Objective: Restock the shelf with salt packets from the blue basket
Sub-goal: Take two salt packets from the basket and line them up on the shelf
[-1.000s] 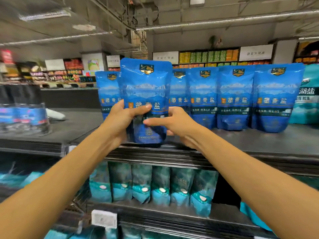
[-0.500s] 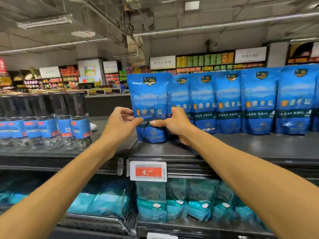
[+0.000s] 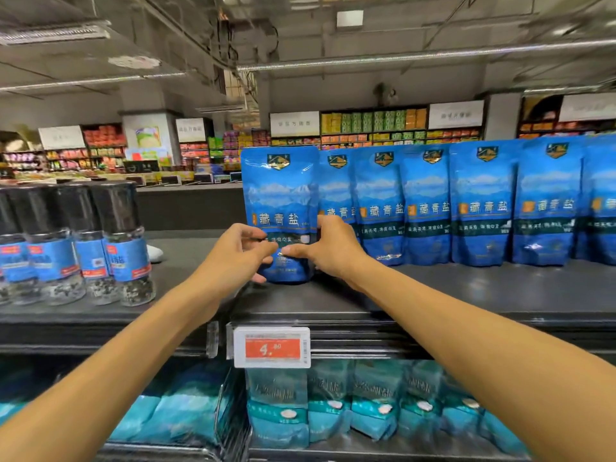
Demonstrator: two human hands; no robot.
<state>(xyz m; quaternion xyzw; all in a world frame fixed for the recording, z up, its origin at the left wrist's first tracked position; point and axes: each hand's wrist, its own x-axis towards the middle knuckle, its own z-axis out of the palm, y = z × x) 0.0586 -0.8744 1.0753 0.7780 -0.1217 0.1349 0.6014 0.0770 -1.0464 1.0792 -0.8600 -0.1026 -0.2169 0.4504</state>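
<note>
Both hands flank the leftmost blue salt pouch, which stands upright on the dark top shelf at the left end of a row of matching pouches. The left hand curls its fingers round the pouch's lower left edge, and the right hand holds the lower right edge, thumb reaching across the front. The risk, as I judge it, lies in the release: the pouch is soft and tall on a narrow base, so letting go before it settles could tip it forward off the shelf edge or sideways into its neighbour, toppling the row like dominoes. A careless left elbow could also knock the black-capped grinder bottles standing just beside. The shelf surface is smooth and dark, and a red price tag is clipped on its front rail; teal salt bags fill the shelf below. Behind lies a supermarket with stocked aisles and exposed ceiling pipes. The blue basket is not in view.
</note>
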